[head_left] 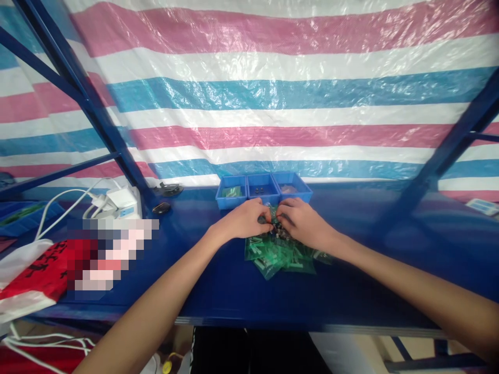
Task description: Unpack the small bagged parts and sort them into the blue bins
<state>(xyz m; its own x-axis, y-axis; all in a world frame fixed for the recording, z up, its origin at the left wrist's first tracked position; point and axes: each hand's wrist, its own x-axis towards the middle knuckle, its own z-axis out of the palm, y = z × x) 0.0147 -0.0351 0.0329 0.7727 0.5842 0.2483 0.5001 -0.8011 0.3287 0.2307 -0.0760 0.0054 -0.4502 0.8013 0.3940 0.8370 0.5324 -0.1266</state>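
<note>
Left hand point(251, 219) and right hand point(302, 221) at green bags point(275, 258)
Both curl over small parts point(279, 230) (gripping any, I cannot tell), near blue bins point(268, 198).

The scene is bright. Behind the row of blue trays point(247, 188), the striped plastic sheet point(273, 98) throws white glare off its creases, much of it above and to the right of the trays. Right of them, the blue bench point(351, 208) carries a pale, hazy sheen; nearer the camera than the trays, it sinks into deep, dark blue. The wide view stretches toward its edges, and the right post point(444, 156), well beyond the trays, is soft-edged. Left of the trays, a blocky mosaic patch point(113, 254) wipes out detail. Just in front of them, the small parts point(279, 231) look slightly blurred, perhaps from movement.
</note>
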